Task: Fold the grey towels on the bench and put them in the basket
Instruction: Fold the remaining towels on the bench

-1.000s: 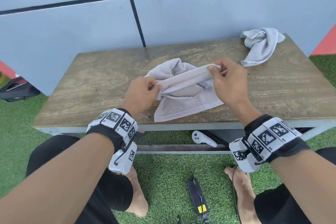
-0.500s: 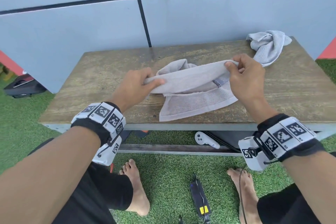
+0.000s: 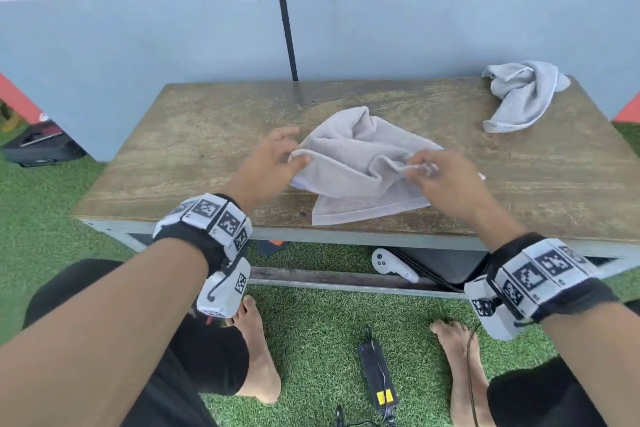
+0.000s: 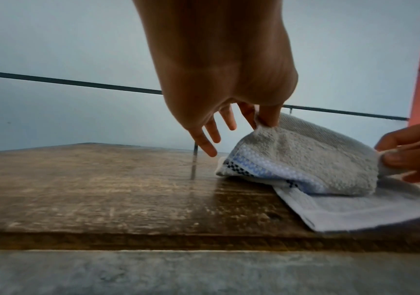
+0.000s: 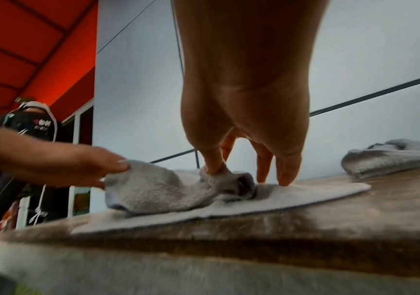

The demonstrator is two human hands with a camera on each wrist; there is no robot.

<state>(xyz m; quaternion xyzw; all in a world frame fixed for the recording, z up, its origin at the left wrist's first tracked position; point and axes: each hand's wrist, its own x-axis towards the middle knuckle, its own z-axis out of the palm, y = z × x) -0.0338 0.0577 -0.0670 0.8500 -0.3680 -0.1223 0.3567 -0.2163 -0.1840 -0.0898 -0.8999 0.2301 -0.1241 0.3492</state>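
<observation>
A grey towel [image 3: 356,163] lies rumpled on the middle of the wooden bench [image 3: 194,156], its near hem flat by the front edge. My left hand [image 3: 294,158] pinches the towel's left edge between thumb and forefinger, its other fingers spread. My right hand [image 3: 420,168] pinches a bunched edge on the right, low over the bench. The left wrist view shows the pinched towel [image 4: 305,159] and its blue checked band. In the right wrist view the towel [image 5: 158,191] sags between both hands. A second grey towel [image 3: 519,94] lies crumpled at the far right corner. No basket is in view.
A pale wall stands right behind the bench. Under the bench lie a white controller [image 3: 393,265] and a dark object. A black charger [image 3: 377,374] with a cable lies on the green turf between my bare feet. A black bag [image 3: 38,146] sits at far left.
Both hands have lowered the held edge toward the bench and moved it away from me. The right hand has come left, so the stretched edge now sags. The camera view has shifted.
</observation>
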